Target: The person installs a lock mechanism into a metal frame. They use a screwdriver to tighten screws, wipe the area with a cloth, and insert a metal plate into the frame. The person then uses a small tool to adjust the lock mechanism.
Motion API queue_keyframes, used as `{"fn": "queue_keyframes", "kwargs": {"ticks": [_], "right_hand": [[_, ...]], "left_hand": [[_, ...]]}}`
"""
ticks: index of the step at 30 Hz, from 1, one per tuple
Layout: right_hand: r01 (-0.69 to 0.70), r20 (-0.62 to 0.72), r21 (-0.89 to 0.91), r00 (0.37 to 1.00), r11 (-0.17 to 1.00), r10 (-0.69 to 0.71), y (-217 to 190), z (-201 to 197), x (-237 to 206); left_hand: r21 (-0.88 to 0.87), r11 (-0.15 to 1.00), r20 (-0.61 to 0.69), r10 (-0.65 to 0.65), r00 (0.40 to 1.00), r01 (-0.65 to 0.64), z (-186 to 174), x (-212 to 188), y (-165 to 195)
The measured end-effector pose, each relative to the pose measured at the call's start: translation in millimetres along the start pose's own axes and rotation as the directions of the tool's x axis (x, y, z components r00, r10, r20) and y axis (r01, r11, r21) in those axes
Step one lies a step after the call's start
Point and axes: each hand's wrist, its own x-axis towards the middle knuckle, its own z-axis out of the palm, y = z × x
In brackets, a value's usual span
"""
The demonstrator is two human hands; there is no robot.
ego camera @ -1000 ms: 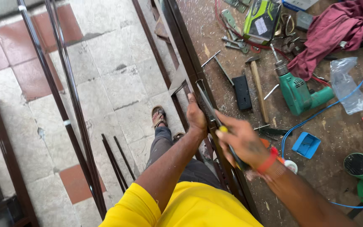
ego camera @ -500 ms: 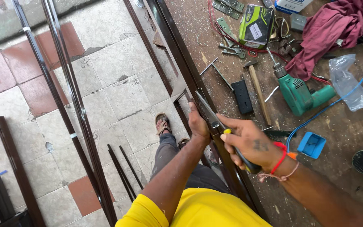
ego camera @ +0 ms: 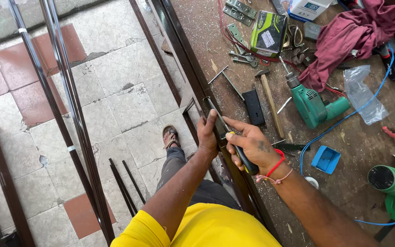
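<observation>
A long dark brown metal frame bar [ego camera: 186, 59] lies along the left edge of the workbench. My left hand [ego camera: 207, 132] presses on the bar from the floor side. My right hand [ego camera: 252, 145] is closed around a black-and-yellow tool handle [ego camera: 245, 161]; its thin metal shaft [ego camera: 216, 112] rests flat on the bar, pointing away from me, just past my left fingers. A red band and a bead bracelet sit on my right wrist.
On the bench lie a black rectangular plate [ego camera: 254, 106], a wooden-handled hammer [ego camera: 270, 103], a green drill [ego camera: 314, 105], a blue tray [ego camera: 325, 159], a maroon cloth [ego camera: 348, 36], a green box [ego camera: 268, 33] and hinges. More frame bars [ego camera: 69, 114] stand over the tiled floor.
The view has shifted slightly. Both hands stay on the bar; my right hand with the tool has slid a little toward me along it.
</observation>
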Motion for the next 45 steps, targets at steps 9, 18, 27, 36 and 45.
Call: {"fn": "queue_keyframes", "kwargs": {"ticks": [9,18,27,36,45], "right_hand": [[-0.022,-0.050,-0.034,0.999,0.999,0.021,-13,2,-22],[0.034,-0.110,0.009,0.993,0.999,-0.032,-9,19,-22],[-0.047,-0.142,0.035,0.989,0.998,0.052,-10,17,-27],[-0.039,-0.120,0.055,0.992,0.998,0.046,-8,14,-37],[-0.072,-0.161,0.074,0.983,0.995,0.084,12,-2,-42]], "left_hand": [[-0.192,0.980,0.001,-0.043,0.999,0.043,6,-4,8],[-0.181,0.983,0.023,0.025,0.999,-0.020,6,-4,12],[-0.214,0.977,-0.027,-0.012,1.000,0.006,8,-4,11],[-0.222,0.975,0.011,-0.020,1.000,0.022,7,0,7],[-0.243,0.970,0.096,0.008,0.995,0.016,11,-4,10]]}}
